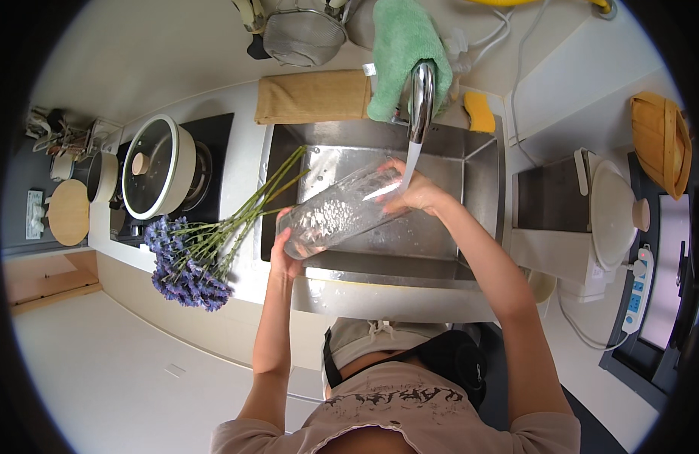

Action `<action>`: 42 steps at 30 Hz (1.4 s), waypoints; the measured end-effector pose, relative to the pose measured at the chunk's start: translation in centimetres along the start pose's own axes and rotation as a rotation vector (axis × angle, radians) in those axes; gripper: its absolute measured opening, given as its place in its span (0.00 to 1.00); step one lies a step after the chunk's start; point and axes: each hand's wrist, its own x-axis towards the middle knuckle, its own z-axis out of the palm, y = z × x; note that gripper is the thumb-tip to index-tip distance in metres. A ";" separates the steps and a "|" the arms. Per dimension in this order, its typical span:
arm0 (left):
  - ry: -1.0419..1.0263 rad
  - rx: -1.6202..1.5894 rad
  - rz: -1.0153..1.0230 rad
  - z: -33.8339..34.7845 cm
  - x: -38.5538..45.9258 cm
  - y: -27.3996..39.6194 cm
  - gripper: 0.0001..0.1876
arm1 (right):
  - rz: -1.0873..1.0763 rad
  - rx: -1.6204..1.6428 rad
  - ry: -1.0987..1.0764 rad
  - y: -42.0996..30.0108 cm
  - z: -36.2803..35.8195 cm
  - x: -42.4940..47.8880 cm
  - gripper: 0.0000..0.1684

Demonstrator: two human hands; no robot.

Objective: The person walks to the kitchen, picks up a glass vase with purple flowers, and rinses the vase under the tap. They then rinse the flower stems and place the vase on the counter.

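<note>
A clear glass vase (341, 213) lies tilted on its side over the stainless steel sink (477, 198), held between both hands. My left hand (284, 249) grips its lower-left end. At the upper-right end, my right hand (409, 190) holds the vase, partly seen through the glass. Water (410, 164) runs from the chrome faucet (422, 102) onto that end, and the glass is wet. Left of the sink, a bunch of blue-purple flowers (188, 272) rests on the counter, its green stems reaching over the sink's left rim.
A lidded pot (176, 167) stands on the black stove (216, 144) at left. Behind the sink are a folded brown cloth (312, 97), a green towel (403, 51) around the faucet and a yellow sponge (479, 112). A power strip (638, 289) and a white-lidded pot (612, 214) are at right.
</note>
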 end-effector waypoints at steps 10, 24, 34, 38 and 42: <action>0.017 0.139 0.322 -0.3 -0.3 0.2 0.41 | 0.110 -0.030 0.105 -1.0 0.6 0.1 0.49; -0.049 0.014 0.040 -0.9 0.1 -0.8 0.36 | -0.279 -0.276 0.281 3.2 -0.4 1.4 0.27; 0.017 -0.149 -0.372 -3.1 0.1 -0.7 0.32 | -0.185 -0.221 0.135 0.0 0.8 0.6 0.16; -0.021 -0.032 -0.094 -0.2 -0.6 0.0 0.30 | -0.316 -0.609 0.386 2.8 0.7 2.7 0.13; 0.088 0.042 0.013 0.0 -0.8 0.4 0.30 | -0.333 -0.621 0.539 2.9 1.4 2.9 0.12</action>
